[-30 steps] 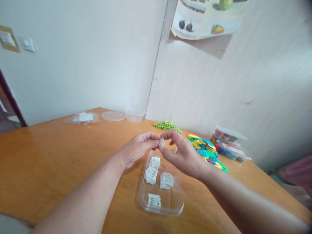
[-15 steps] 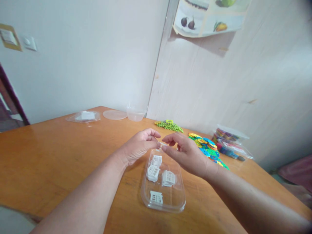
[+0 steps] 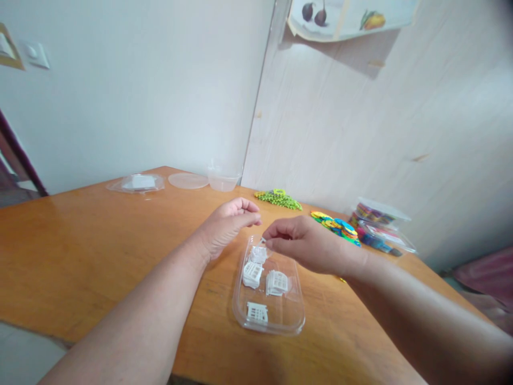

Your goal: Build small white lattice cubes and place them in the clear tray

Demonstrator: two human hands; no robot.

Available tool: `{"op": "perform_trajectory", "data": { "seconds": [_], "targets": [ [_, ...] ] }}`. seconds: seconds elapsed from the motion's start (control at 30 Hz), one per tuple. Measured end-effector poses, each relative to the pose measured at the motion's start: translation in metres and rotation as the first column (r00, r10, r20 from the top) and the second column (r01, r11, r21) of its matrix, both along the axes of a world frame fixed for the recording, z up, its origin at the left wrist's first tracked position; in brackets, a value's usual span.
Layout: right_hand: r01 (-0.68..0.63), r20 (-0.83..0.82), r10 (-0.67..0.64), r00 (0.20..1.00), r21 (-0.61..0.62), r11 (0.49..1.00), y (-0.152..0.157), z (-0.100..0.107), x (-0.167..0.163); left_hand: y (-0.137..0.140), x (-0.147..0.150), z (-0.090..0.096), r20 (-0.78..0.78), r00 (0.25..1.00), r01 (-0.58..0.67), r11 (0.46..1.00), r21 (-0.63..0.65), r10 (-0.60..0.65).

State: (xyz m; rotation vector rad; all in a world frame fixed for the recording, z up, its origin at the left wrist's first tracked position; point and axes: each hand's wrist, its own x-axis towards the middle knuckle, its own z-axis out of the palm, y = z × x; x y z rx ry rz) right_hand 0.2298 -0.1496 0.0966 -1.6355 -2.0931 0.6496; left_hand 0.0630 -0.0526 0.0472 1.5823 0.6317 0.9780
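Note:
A clear plastic tray (image 3: pixel 298 321) lies on the table with small stacks of white slatted plastic pieces (image 3: pixel 277 282) inside. Over its far end, my right hand (image 3: pixel 308 243) pinches a small white plastic piece (image 3: pixel 263 240) between thumb and fingertips. Much of that piece is hidden by the fingers. My left hand (image 3: pixel 228 227) hovers just beyond the tray's far left corner, fingers bent and apart from the thumb, with nothing visible in it.
Green plastic pieces (image 3: pixel 278 199) lie near the wall, with a pile of colourful discs (image 3: pixel 336 224) to their right. Clear boxes (image 3: pixel 382 232) stand at the right. A clear tub (image 3: pixel 223 181), a round lid (image 3: pixel 188 181) and a clear package (image 3: pixel 136 183) sit at the back.
My hands have moved apart. The right hand now holds the small white piece lower, over the tray's far end, while the left has drawn back slightly. The view has tilted down a little.

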Motion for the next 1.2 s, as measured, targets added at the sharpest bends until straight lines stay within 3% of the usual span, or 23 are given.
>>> {"op": "perform_trajectory", "data": {
  "seconds": [0.2,0.43,0.57,0.87,1.03,1.2],
  "targets": [
    [-0.302,0.201,0.336,0.92,-0.181,0.936,-0.014,-0.003,-0.017,0.002,0.001,-0.001,-0.005,1.0,-0.017,1.0,-0.002,0.017],
    [-0.316,0.311,0.401,0.862,-0.289,0.904,-0.017,-0.013,-0.026,0.005,0.002,-0.002,-0.008,1.0,-0.016,1.0,-0.005,0.016],
    [-0.348,0.336,0.429,0.838,-0.275,0.896,-0.019,-0.015,-0.028,0.006,0.002,-0.004,-0.002,1.0,-0.012,1.0,0.005,0.012],
    [-0.301,0.321,0.356,0.878,-0.209,0.93,-0.026,-0.008,-0.034,0.004,0.001,-0.002,-0.018,1.0,-0.022,1.0,0.021,0.023],
    [-0.245,0.228,0.246,0.942,-0.034,0.969,-0.027,0.0,-0.019,0.004,0.001,-0.002,-0.032,0.999,-0.021,0.999,0.026,0.022],
    [-0.006,0.238,-0.044,0.97,0.202,0.979,-0.004,-0.001,0.025,0.002,0.002,-0.001,-0.02,0.999,-0.032,0.999,0.012,0.033]
  ]
}}
